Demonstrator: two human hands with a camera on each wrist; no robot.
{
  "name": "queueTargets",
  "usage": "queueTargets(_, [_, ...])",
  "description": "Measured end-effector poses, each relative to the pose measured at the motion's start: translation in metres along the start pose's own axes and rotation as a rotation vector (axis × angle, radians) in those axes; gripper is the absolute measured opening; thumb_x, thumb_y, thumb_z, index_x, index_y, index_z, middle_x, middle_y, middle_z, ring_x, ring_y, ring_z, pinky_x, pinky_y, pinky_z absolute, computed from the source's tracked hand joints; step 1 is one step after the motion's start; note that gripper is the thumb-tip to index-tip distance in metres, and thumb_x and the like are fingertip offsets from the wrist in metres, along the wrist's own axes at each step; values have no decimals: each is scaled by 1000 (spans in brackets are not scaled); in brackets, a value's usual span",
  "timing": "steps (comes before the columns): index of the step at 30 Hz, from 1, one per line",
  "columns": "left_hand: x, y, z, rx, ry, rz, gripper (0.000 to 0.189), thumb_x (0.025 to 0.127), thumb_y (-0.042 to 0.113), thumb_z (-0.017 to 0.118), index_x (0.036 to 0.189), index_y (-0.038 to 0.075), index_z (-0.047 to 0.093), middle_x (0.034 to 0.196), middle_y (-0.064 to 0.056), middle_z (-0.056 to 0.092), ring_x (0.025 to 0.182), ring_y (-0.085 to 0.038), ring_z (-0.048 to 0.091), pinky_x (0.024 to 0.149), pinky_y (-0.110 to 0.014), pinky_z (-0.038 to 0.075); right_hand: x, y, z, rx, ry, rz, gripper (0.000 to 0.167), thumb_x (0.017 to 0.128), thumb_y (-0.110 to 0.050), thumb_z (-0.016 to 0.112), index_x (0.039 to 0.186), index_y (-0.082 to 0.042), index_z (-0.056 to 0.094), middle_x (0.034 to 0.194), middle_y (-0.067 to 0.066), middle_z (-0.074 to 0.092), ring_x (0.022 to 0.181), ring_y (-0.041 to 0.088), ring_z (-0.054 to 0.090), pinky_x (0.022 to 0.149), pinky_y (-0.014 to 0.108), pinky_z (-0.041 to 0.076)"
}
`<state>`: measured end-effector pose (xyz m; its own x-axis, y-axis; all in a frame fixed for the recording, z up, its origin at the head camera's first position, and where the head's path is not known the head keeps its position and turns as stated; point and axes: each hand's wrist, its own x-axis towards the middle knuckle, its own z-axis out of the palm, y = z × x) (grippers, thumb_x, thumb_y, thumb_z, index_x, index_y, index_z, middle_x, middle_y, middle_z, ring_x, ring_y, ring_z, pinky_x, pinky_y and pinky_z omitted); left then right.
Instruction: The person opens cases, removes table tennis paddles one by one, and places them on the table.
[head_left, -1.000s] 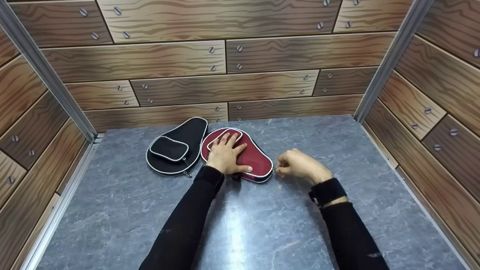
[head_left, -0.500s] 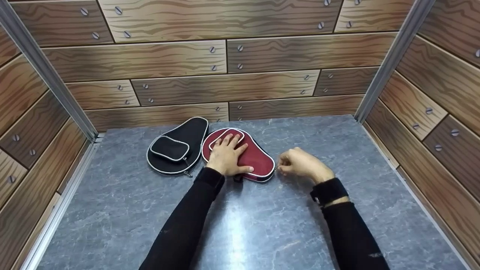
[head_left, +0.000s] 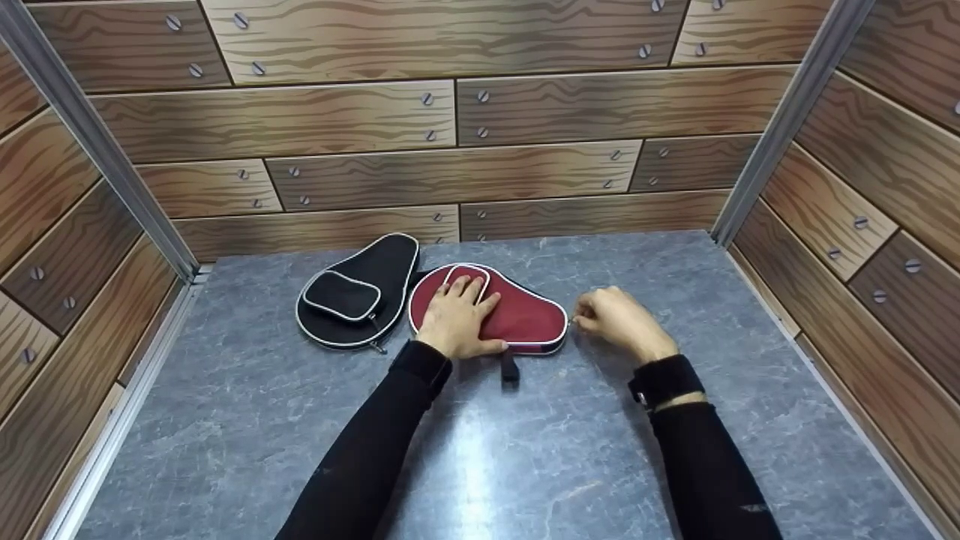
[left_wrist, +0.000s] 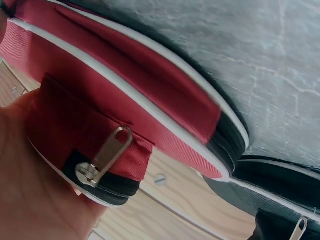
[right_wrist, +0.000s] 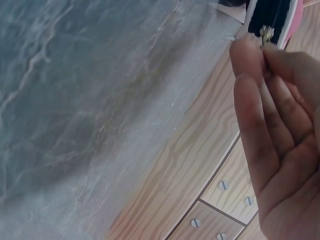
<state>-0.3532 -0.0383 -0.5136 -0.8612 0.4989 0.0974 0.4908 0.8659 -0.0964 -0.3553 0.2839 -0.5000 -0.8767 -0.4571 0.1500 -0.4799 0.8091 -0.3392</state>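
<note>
A red paddle-shaped zip case [head_left: 529,315] with white piping lies with its narrow end pointing right. My left hand [head_left: 454,319] rests spread on its wide part, over the small front pocket [head_left: 480,277]. In the left wrist view, a metal zipper pull [left_wrist: 111,152] hangs on that pocket. At the narrow end, my right hand [head_left: 619,321] pinches a zipper slider [right_wrist: 266,34] between thumb and fingertip, on the case's dark zipper band [right_wrist: 265,12]. A short black strap [head_left: 510,369] sticks out from the case's near side.
To the left, a black case [head_left: 386,277] of the same shape lies right beside the red one. Both rest on a grey marbled tabletop [head_left: 570,465], with wood-patterned walls [head_left: 525,172] at the back and sides.
The red case has shifted right and turned slightly, its narrow end swinging away from me. Both hands went along with it, the right hand further to the right. More of the black strap shows.
</note>
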Motion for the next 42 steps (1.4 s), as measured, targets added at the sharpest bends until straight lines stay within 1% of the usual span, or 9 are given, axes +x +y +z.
queueTargets(6, [-3,7,-1,58,-28,-18,100,99,88,68,179,30,52,188,-12,47,173,-37,45,138,-61,47,0,4,3,-25,46,38,5,103,-5,82,102,-4,86,98,15,88,93,35,84,92,58,71])
queueTargets(11, [-3,11,3,57,-17,-39,97,101,86,68,179,31,51,186,-14,48,173,-39,44,137,-61,49,0,2,1,-10,26,58,5,104,-7,83,103,-4,86,100,15,88,94,34,84,93,57,72])
queueTargets(13, [-6,14,-5,46,-28,-50,94,101,82,71,178,30,53,184,-15,50,172,-39,46,136,-61,51,-1,0,-1,-6,9,62,6,105,-8,83,102,-4,86,98,14,87,91,31,82,91,56,71])
queueTargets(21, [12,1,37,-94,14,-42,100,95,81,77,177,27,54,185,-20,45,173,-47,39,137,-72,45,-2,2,-3,56,-53,39,8,101,-8,82,94,-6,85,88,8,81,80,20,73,81,47,67])
queueTargets(26, [17,-5,50,-119,20,-30,102,95,84,74,178,29,52,187,-21,43,174,-49,38,138,-74,43,-2,16,4,162,-126,17,9,98,-14,82,90,-13,85,82,-2,78,72,11,66,69,31,60])
queueTargets(29, [16,-4,48,-123,21,-37,101,95,82,75,177,28,53,186,-21,44,173,-49,39,137,-73,44,-4,10,3,165,-158,38,13,93,-9,77,81,-14,80,75,-7,69,68,9,58,63,25,49])
queueTargets(30, [12,-2,42,-92,25,-43,102,95,83,75,177,28,53,186,-20,45,173,-47,39,137,-71,45,-7,-6,-6,136,-176,75,15,89,-3,73,78,-13,78,73,-6,67,67,10,57,63,26,47])
queueTargets(33, [11,2,37,-38,16,-55,100,96,84,74,177,30,53,185,-18,46,172,-44,41,136,-68,47,-10,-15,-7,103,-172,80,21,82,1,67,69,-15,67,69,-9,54,64,10,48,61,26,38])
queueTargets(42, [18,-1,46,-112,5,-52,100,96,83,75,179,31,51,188,-20,42,175,-48,35,141,-71,40,-13,-30,0,55,-184,69,31,83,3,69,62,-18,61,61,-12,51,60,8,45,57,24,36])
